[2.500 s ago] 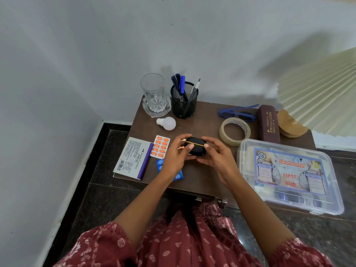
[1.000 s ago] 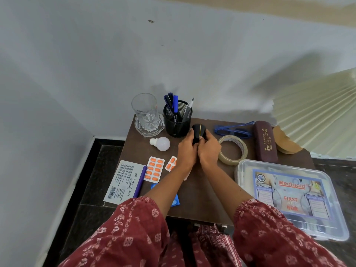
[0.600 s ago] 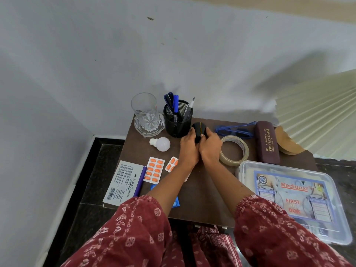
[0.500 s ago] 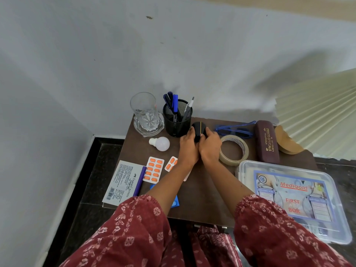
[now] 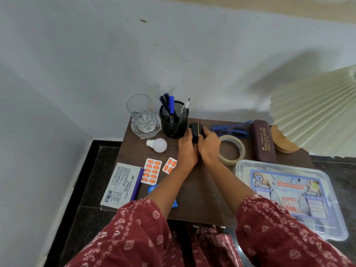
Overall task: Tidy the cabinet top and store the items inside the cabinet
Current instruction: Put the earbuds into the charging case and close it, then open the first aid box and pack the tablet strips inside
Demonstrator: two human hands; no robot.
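Note:
A small black oval case [image 5: 196, 132] with a yellow line stands at the back of the brown cabinet top [image 5: 200, 193], right of the black mesh pen holder [image 5: 174, 120]. My left hand [image 5: 187, 149] grips its left side and my right hand [image 5: 209, 146] grips its right side, fingers curled round it. Its lower part is hidden by my hands.
A glass [image 5: 141, 112] on a saucer, a white bulb [image 5: 159, 145], orange pill strips [image 5: 151, 171] and a Faber-Castell packet [image 5: 120, 185] lie left. A tape roll [image 5: 232, 149], blue glasses [image 5: 231, 130], a maroon glasses case [image 5: 263, 140] and a first aid box [image 5: 289, 195] lie right.
Both hands carried the black case from the middle of the top to the back beside the pen holder. In the last half second they have stayed there.

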